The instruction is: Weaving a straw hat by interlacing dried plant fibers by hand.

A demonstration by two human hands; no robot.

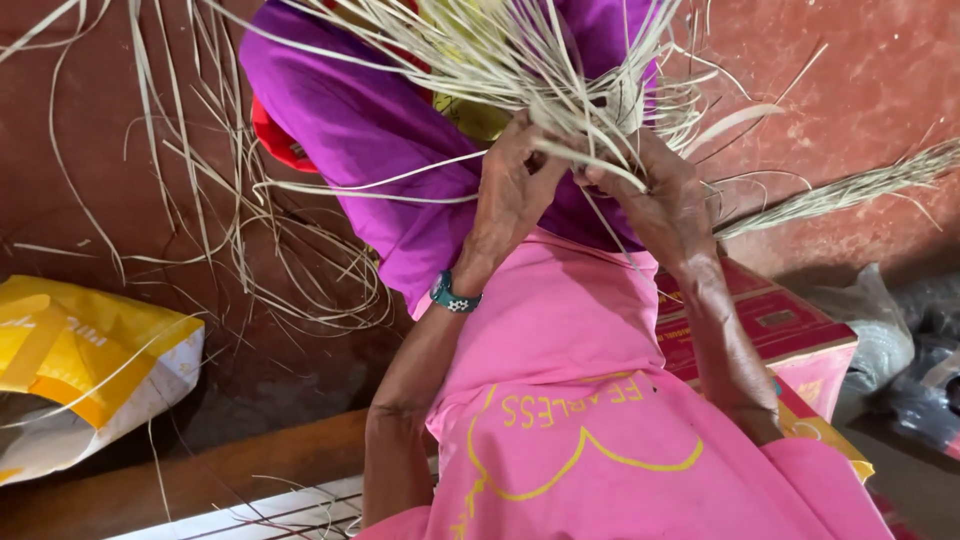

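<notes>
My left hand (pixel 512 185) and my right hand (pixel 655 195) are both closed on the woven core of pale straw strips (pixel 560 90), held up in the upper middle of the frame, over my purple skirt (pixel 380 130). To do this step well, I think I must keep the strands tight between the fingers, pull each strip evenly and not let the loose ends tangle. Many loose strips (pixel 290 270) spread to the left over the dark red floor (pixel 870 90). A yellow and white sack (pixel 90 370) lies at the lower left, a red cardboard box (pixel 790 335) at the right, beside dark bags (pixel 925 380).
</notes>
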